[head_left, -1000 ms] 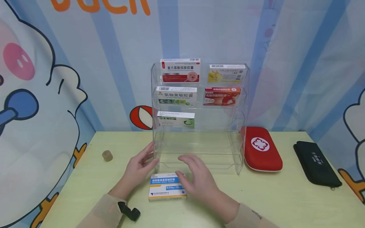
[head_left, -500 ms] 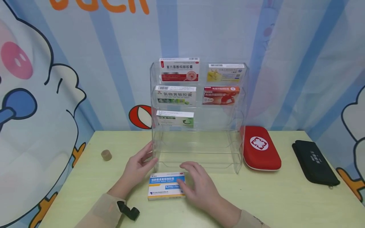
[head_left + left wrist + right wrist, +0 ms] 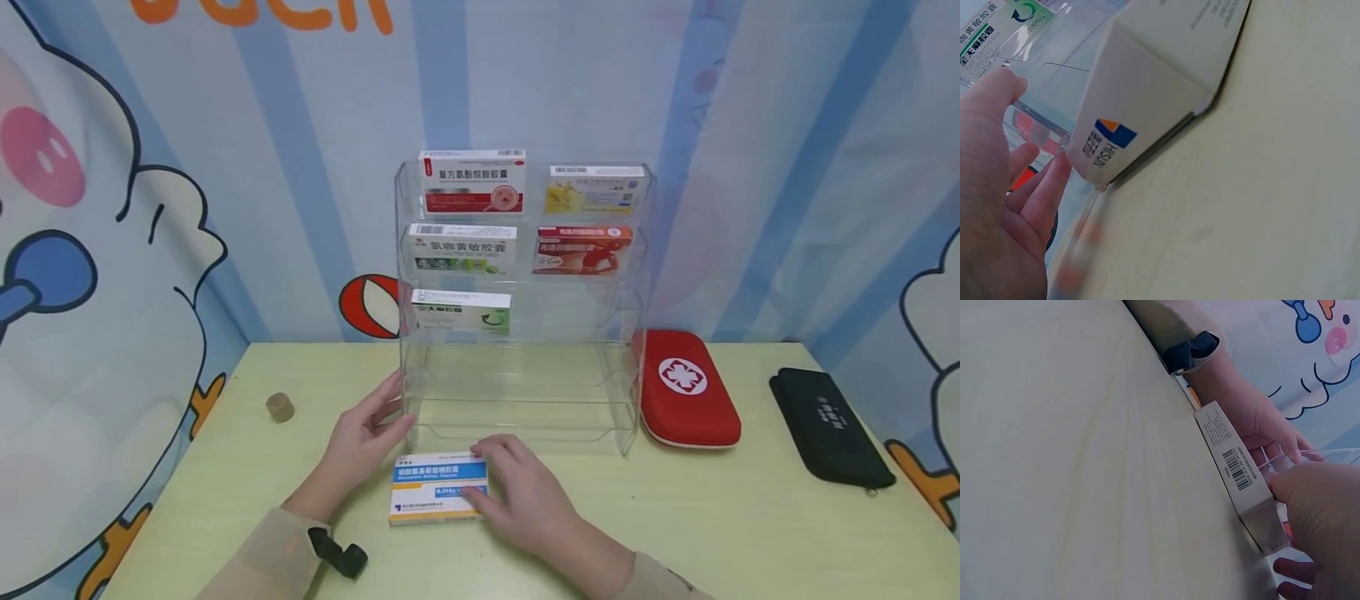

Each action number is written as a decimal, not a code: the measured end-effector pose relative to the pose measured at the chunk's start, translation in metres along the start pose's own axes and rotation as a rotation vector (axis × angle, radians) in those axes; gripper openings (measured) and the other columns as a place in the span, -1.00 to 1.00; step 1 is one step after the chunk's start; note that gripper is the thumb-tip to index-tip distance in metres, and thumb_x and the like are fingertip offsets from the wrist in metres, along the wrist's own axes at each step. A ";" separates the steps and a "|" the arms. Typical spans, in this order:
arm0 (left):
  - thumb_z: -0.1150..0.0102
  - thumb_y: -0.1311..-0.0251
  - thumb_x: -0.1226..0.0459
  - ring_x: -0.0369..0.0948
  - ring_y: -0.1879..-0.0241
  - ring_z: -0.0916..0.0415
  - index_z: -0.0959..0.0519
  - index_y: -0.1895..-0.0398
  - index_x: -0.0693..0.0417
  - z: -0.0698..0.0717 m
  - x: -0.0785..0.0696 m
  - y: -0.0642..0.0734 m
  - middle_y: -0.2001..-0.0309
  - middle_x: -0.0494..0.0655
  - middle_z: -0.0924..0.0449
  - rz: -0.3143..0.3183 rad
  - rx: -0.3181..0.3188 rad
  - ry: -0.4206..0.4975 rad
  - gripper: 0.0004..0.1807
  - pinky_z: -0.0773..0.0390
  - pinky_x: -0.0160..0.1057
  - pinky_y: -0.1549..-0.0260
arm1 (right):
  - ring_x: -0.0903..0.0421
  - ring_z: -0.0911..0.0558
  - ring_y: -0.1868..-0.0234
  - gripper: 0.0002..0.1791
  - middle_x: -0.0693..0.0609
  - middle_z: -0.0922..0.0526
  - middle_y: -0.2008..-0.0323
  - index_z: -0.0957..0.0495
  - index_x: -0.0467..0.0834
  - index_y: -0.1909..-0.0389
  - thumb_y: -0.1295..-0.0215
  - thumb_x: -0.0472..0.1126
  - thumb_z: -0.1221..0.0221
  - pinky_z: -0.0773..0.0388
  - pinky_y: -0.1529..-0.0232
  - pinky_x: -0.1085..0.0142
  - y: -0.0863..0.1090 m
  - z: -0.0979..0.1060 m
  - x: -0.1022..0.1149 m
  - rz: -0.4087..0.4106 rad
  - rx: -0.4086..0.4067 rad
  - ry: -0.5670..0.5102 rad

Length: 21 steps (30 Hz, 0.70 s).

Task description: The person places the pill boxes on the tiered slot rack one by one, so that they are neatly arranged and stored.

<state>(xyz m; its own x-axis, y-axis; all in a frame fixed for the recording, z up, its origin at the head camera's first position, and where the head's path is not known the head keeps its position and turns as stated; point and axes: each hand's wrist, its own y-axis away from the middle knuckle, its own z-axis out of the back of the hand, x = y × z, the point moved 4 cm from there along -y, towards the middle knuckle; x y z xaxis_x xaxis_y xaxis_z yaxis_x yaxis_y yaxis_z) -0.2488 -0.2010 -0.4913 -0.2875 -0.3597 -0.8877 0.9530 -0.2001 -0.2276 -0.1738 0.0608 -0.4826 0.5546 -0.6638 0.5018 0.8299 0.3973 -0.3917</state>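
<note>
A white medicine box with a blue and orange label (image 3: 420,487) lies flat on the table in front of a clear tiered display rack (image 3: 525,402). At the rack's lower left side, my left hand (image 3: 362,442) grips the edge, thumb in front and the other fingers behind. Over the box's right end is my right hand (image 3: 532,500), its thumb touching the top face and covering part of the print. Its index fingertip is by the far right corner. In the right wrist view, other fingers show apart from the end of the box (image 3: 1235,462).
Several medicine boxes stand on the rack's upper tiers, including a red one (image 3: 582,251) and a green-white one (image 3: 461,312). Right of the rack lie a red first-aid case (image 3: 690,392) and a black pouch (image 3: 831,429). A small brown cylinder (image 3: 281,407) is at left.
My right hand has come down and closer to the medicine box, its index fingertip drawing toward the far right corner. The left hand keeps its place at the rack.
</note>
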 end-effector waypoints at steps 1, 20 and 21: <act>-0.39 -0.51 0.22 0.09 -0.51 -0.58 -0.26 -0.74 -0.45 0.000 0.000 0.000 -0.68 -0.09 -0.39 -0.001 0.000 0.000 -0.16 -0.74 -0.21 -0.27 | 0.00 -0.73 -0.28 -0.45 -0.04 -0.71 -0.26 -0.64 -0.13 -0.28 -0.41 0.04 -0.48 -0.77 -0.32 0.02 0.001 -0.001 0.000 -0.021 0.028 0.005; -0.39 -0.52 0.21 0.09 -0.52 -0.56 -0.27 -0.73 -0.47 0.000 -0.001 0.000 -0.68 -0.11 -0.38 0.026 0.001 0.002 -0.17 -0.74 -0.19 -0.29 | 0.09 -0.76 -0.17 -0.32 0.05 -0.71 -0.23 -0.64 -0.11 -0.35 -0.31 0.11 -0.55 -0.79 -0.26 0.13 -0.001 0.007 0.000 -0.100 0.129 -0.066; -0.39 -0.52 0.21 0.09 -0.52 -0.56 -0.27 -0.73 -0.47 0.000 -0.001 0.000 -0.68 -0.11 -0.38 0.028 0.000 0.001 -0.17 -0.73 -0.19 -0.29 | 0.12 -0.76 -0.12 -0.32 0.06 -0.71 -0.20 -0.65 -0.12 -0.34 -0.29 0.08 -0.57 -0.81 -0.21 0.19 -0.002 0.008 0.000 -0.104 0.130 -0.088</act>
<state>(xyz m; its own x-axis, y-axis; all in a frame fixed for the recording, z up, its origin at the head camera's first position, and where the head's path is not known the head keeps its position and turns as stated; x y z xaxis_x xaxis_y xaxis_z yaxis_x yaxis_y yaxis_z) -0.2488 -0.2010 -0.4906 -0.2605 -0.3640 -0.8942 0.9606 -0.1902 -0.2024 -0.1749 0.0646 -0.4756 0.4640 -0.6498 0.6021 0.8807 0.4117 -0.2343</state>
